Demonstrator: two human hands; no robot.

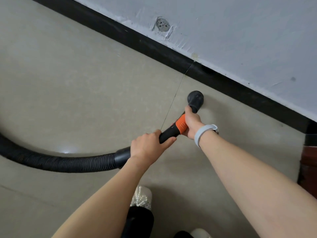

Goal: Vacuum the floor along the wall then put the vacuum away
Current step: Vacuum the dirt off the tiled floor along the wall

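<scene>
A black vacuum wand with an orange collar [176, 128] is gripped by both hands: the left hand [148, 146] is wrapped round its rear end beside the ribbed black hose [60, 160], the right hand [192, 124], with a grey wristband [204, 133], is closed round the front behind the round black nozzle [195, 98]. The nozzle is set on the beige tiled floor [68, 74], near the black skirting board [154, 47] under the pale blue wall [240, 31].

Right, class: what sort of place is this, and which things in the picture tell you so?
Probably an indoor room, perhaps in a home: a pale tiled floor, a black skirting board under a scuffed painted wall, and a vacuum hose.
</scene>
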